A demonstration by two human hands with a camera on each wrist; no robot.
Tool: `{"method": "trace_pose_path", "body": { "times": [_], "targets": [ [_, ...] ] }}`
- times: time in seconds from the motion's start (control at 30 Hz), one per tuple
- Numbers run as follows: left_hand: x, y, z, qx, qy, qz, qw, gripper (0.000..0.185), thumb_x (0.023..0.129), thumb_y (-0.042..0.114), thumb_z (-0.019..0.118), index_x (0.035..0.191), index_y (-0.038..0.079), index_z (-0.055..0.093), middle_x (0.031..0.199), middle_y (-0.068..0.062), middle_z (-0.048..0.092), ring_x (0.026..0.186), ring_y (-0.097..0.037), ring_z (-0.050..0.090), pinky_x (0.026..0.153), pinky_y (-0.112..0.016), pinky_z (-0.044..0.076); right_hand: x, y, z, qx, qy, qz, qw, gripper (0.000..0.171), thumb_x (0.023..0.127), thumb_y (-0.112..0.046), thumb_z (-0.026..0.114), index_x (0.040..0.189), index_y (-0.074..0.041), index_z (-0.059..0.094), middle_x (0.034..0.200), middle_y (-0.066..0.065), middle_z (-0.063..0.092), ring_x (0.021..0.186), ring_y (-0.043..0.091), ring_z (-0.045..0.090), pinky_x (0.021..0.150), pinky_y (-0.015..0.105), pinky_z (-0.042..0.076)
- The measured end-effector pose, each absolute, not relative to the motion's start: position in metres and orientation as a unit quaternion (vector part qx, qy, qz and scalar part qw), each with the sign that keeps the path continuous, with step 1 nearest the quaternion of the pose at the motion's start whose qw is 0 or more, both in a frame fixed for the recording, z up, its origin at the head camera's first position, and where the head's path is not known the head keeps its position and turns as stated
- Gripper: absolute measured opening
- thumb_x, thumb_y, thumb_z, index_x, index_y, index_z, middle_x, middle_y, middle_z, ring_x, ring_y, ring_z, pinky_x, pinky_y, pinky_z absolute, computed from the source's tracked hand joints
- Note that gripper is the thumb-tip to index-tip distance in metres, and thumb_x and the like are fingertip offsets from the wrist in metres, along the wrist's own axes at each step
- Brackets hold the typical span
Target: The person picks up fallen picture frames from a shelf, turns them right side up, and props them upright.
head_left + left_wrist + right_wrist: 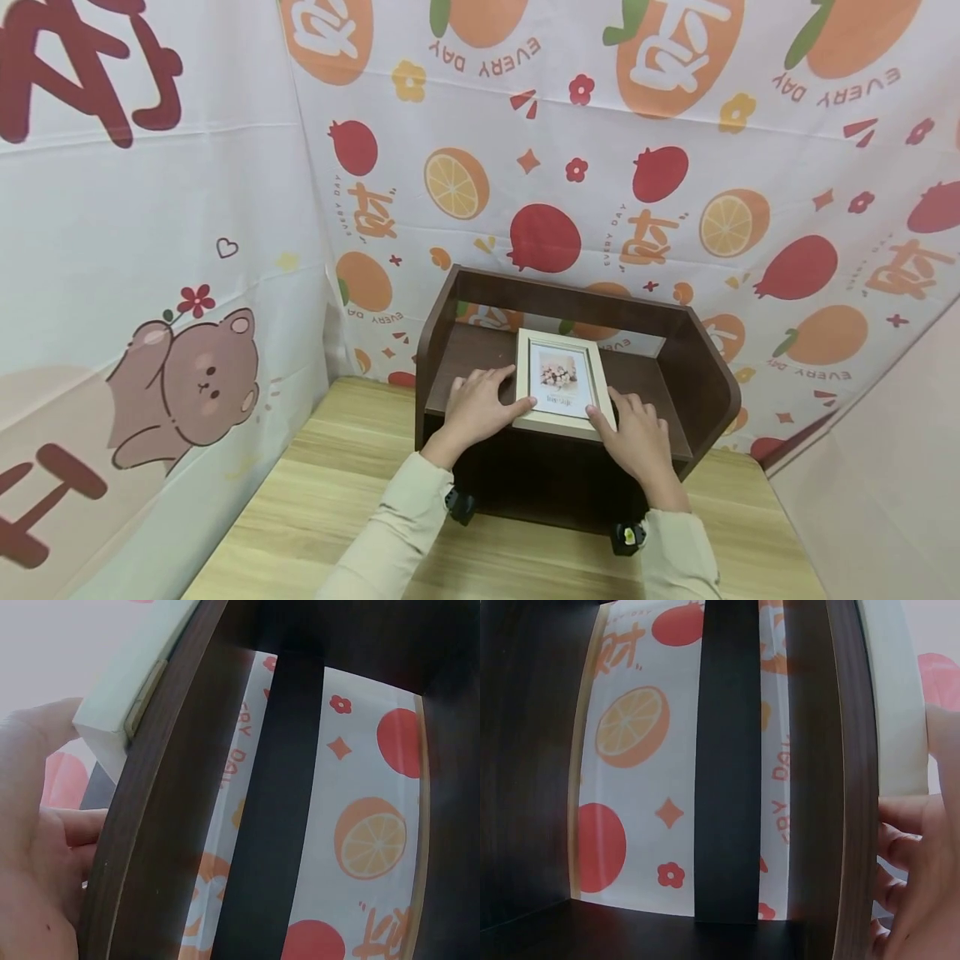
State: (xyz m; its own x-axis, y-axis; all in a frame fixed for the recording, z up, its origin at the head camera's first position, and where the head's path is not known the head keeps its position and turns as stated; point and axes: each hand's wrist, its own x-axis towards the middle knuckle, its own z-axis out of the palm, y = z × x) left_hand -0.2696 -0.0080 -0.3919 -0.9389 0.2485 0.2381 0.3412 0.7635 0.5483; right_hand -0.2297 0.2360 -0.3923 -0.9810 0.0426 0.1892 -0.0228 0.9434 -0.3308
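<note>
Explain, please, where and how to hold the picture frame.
The picture frame is probably best gripped at its side edges, left hand and right hand from either side: it lies face up on the shelf, its thick edges apart from the side panels, leaving room.

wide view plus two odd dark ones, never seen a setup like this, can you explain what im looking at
There is no machine here, just a person's bare hands. The wide picture comes from a camera on the head, looking forward and down. The two dark ones come from the wrist cameras, which look into the lower space of a brown shelf; printed cloth shows through its back. The shelf stands on a wooden table. At its upper board, the left hand and right hand hold a frame by its sides.
</note>
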Motion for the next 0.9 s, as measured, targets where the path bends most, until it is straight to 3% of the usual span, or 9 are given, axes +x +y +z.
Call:
{"method": "trace_pose_path", "body": {
  "times": [0.33,0.9],
  "targets": [
    [-0.275,-0.009,-0.391,-0.174,-0.935,-0.307,0.048,0.070,0.083,0.060,0.063,0.140,0.022,0.052,0.139,-0.006,0.056,0.128,-0.028,0.047,0.101,-0.052,0.031,-0.232,0.249,-0.389,0.002,-0.982,0.182,0.048,0.072,0.096,-0.055,0.046,0.144,-0.002,0.042,0.142,0.025,0.043,0.124,0.045,0.043,0.096,0.062,0.035],
    [-0.278,-0.020,-0.387,-0.177,-0.899,-0.400,-0.015,0.072,0.077,0.049,0.075,0.140,0.024,0.052,0.142,-0.006,0.053,0.131,-0.027,0.043,0.105,-0.050,0.025,-0.236,0.269,-0.390,0.033,-0.937,0.349,-0.003,0.062,0.093,-0.045,0.059,0.142,-0.008,0.046,0.139,0.017,0.047,0.129,0.038,0.033,0.101,0.058,0.020]
  ]
}}
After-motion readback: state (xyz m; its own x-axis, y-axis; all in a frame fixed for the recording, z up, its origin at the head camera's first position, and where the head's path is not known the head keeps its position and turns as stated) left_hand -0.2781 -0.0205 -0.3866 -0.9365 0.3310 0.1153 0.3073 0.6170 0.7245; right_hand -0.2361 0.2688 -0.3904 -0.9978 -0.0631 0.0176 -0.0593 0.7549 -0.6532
